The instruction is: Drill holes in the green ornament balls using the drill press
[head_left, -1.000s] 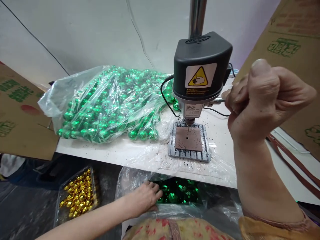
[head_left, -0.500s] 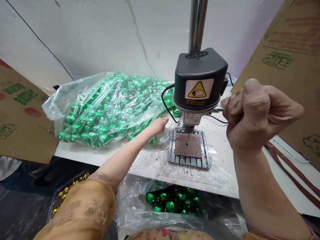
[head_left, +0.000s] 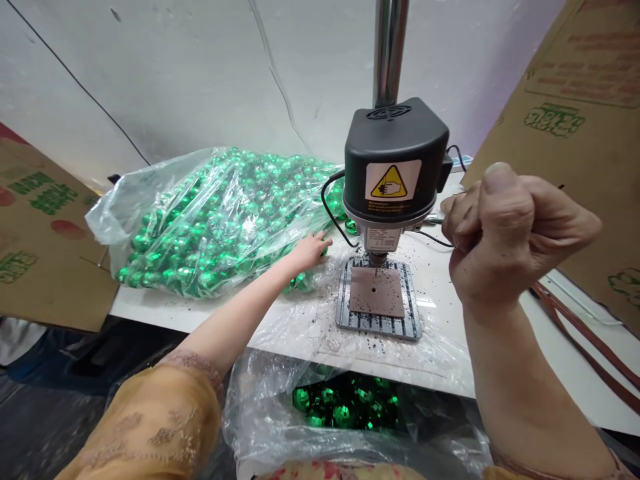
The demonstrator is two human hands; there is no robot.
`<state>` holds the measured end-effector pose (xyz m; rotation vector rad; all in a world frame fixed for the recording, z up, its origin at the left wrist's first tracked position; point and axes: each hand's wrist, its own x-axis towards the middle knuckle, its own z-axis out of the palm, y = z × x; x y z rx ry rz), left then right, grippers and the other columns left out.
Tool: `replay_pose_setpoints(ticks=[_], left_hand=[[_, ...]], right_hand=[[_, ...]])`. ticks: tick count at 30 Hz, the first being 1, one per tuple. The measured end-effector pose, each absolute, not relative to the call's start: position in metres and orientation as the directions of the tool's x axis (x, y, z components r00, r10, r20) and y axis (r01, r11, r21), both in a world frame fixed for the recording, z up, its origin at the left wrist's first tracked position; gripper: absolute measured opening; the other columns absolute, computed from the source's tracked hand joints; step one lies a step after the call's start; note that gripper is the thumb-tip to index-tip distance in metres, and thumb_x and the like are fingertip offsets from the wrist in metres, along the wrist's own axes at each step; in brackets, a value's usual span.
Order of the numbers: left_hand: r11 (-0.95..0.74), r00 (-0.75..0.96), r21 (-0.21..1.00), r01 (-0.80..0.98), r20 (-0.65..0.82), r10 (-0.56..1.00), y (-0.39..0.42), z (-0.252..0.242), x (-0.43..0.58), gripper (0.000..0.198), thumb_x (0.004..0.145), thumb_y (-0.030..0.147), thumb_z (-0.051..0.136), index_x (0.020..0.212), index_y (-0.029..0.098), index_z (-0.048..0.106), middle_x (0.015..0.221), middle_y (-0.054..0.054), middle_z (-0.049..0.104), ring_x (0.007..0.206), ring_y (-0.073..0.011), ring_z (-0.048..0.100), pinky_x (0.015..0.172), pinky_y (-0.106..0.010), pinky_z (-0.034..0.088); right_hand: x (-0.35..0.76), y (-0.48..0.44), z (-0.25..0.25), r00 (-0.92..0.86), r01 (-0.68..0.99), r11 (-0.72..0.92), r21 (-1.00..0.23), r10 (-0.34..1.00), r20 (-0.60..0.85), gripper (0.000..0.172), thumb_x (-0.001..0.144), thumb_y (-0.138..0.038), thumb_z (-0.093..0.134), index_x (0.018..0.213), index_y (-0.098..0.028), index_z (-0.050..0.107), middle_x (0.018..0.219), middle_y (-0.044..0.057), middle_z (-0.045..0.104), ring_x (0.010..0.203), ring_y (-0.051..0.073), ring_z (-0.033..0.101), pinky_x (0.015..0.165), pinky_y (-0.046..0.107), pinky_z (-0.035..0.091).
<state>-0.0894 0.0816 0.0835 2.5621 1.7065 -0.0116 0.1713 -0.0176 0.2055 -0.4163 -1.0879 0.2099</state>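
My left hand (head_left: 309,253) is at the right end of a clear plastic bag (head_left: 107,207) full of shiny green faceted balls (head_left: 195,230). Its fingers curl over one green ball (head_left: 325,251), partly hidden beneath them. To the right stands a small black bench drill press (head_left: 397,153) with a hand-warning label. My right hand (head_left: 493,233) is closed in a fist around the drill press's lever (head_left: 436,219), mostly hidden in the grip. Under the chuck, a brown square plate (head_left: 376,303) with a hole in it lies on the slotted metal base (head_left: 345,320).
Dark shavings litter the white table (head_left: 440,300). In front of its edge, an open plastic-lined container (head_left: 270,427) holds more green balls. Cardboard boxes stand at the left (head_left: 55,280) and right (head_left: 575,167). A brown strap (head_left: 580,327) lies at the right.
My left hand has moved slightly left and down, and its fingers have bent over a green ball. My right hand stays on the lever.
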Motion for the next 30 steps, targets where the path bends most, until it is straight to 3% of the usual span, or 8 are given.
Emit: replay_pose_setpoints(ticks=[4,7,9,13,16,21,26,30], left_hand=[[-0.487,0.43,0.397,0.778,0.229,0.873,0.066,0.087,-0.097,0.036,0.095,0.031,0.063,0.13,0.024,0.068,0.106,-0.008,0.062,0.09,-0.0227,0.063,0.086,-0.036,0.05],[-0.504,0.296,0.589,0.632,0.417,0.859,0.048,0.085,-0.092,0.034,0.097,0.041,0.063,0.126,0.023,0.069,0.108,-0.008,0.068,0.101,-0.0241,0.065,0.093,-0.038,0.05],[-0.46,0.191,0.722,0.517,0.427,0.884,0.034,0.081,-0.084,0.038,0.096,0.046,0.065,0.126,0.023,0.068,0.109,-0.008,0.07,0.099,-0.0228,0.066,0.089,-0.037,0.052],[-0.273,0.147,0.923,0.273,0.24,0.96,0.006,0.068,-0.064,0.054,0.087,0.051,0.075,0.131,0.021,0.064,0.104,-0.007,0.072,0.082,-0.0172,0.067,0.073,-0.031,0.055],[-0.246,0.181,0.922,0.3,0.199,0.963,-0.006,0.057,-0.051,0.056,0.081,0.044,0.082,0.128,0.021,0.065,0.106,-0.007,0.072,0.083,-0.0166,0.066,0.073,-0.03,0.054],[-0.455,0.282,0.764,0.458,0.361,0.889,-0.007,0.045,-0.04,0.049,0.079,0.036,0.085,0.124,0.023,0.068,0.115,-0.008,0.07,0.102,-0.0232,0.064,0.087,-0.035,0.053],[-0.551,0.387,0.719,0.424,0.406,0.828,-0.003,0.039,-0.031,0.05,0.086,0.04,0.08,0.133,0.027,0.066,0.121,-0.009,0.065,0.115,-0.0263,0.063,0.102,-0.042,0.053],[-0.534,0.42,0.745,0.398,0.369,0.829,-0.003,0.034,-0.026,0.048,0.096,0.043,0.068,0.141,0.027,0.061,0.13,-0.011,0.064,0.124,-0.0273,0.061,0.11,-0.044,0.05]], right_hand=[[0.171,-0.017,0.205,0.48,0.042,0.899,-0.436,0.364,0.798,0.045,0.089,-0.014,0.061,0.049,-0.018,0.042,0.043,-0.008,0.032,0.04,0.003,0.033,0.044,0.029,0.025],[0.171,-0.017,0.205,0.474,0.04,0.904,-0.425,0.357,0.805,0.045,0.09,-0.016,0.062,0.049,-0.019,0.043,0.043,-0.008,0.033,0.039,0.004,0.034,0.044,0.029,0.024],[0.172,-0.017,0.205,0.465,0.039,0.901,-0.431,0.366,0.807,0.046,0.09,-0.017,0.063,0.048,-0.019,0.043,0.042,-0.007,0.034,0.039,0.004,0.034,0.043,0.029,0.024],[0.172,-0.017,0.205,0.466,0.037,0.902,-0.43,0.365,0.806,0.047,0.091,-0.019,0.063,0.048,-0.02,0.044,0.042,-0.007,0.034,0.038,0.005,0.033,0.043,0.029,0.024],[0.172,-0.017,0.205,0.466,0.036,0.908,-0.417,0.353,0.811,0.046,0.091,-0.02,0.064,0.05,-0.021,0.045,0.043,-0.006,0.035,0.039,0.006,0.034,0.042,0.031,0.025],[0.171,-0.02,0.206,0.451,0.073,0.881,-0.468,0.389,0.803,0.048,0.094,-0.026,0.064,0.051,-0.022,0.042,0.044,-0.006,0.036,0.039,0.008,0.034,0.042,0.033,0.026],[0.171,-0.02,0.204,0.437,0.052,0.897,-0.439,0.375,0.818,0.046,0.095,-0.025,0.063,0.053,-0.022,0.045,0.045,-0.006,0.036,0.04,0.008,0.035,0.043,0.032,0.027],[0.172,-0.018,0.2,0.414,0.181,0.865,-0.468,0.365,0.834,0.049,0.098,-0.038,0.058,0.056,-0.023,0.04,0.047,-0.005,0.036,0.042,0.009,0.036,0.042,0.032,0.031]])
